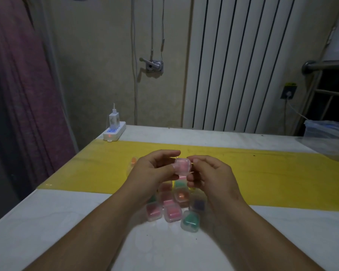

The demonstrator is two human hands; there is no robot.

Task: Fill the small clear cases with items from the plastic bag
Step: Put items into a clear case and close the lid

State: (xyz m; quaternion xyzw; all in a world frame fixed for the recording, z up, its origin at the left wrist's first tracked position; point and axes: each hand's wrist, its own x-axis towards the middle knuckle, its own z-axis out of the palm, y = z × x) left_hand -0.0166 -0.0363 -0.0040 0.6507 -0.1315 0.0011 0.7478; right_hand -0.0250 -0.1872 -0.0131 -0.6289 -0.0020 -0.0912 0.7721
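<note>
Above the table I hold a small clear case (182,166) with pink contents between both hands. My left hand (154,169) grips its left side with thumb and fingers. Its right edge is pinched by my right hand (209,172). Beneath my hands lies a cluster of several small clear cases: pink ones (154,211), an orange one (181,195), a green one (190,221) and a dark one (197,205). A small plastic bag (132,163) with something orange lies partly hidden behind my left hand.
The table (67,222) is white with a yellow band (262,173) across it. A white power strip with a charger (114,130) sits at the back left corner. A clear plastic container (327,132) stands at the far right edge.
</note>
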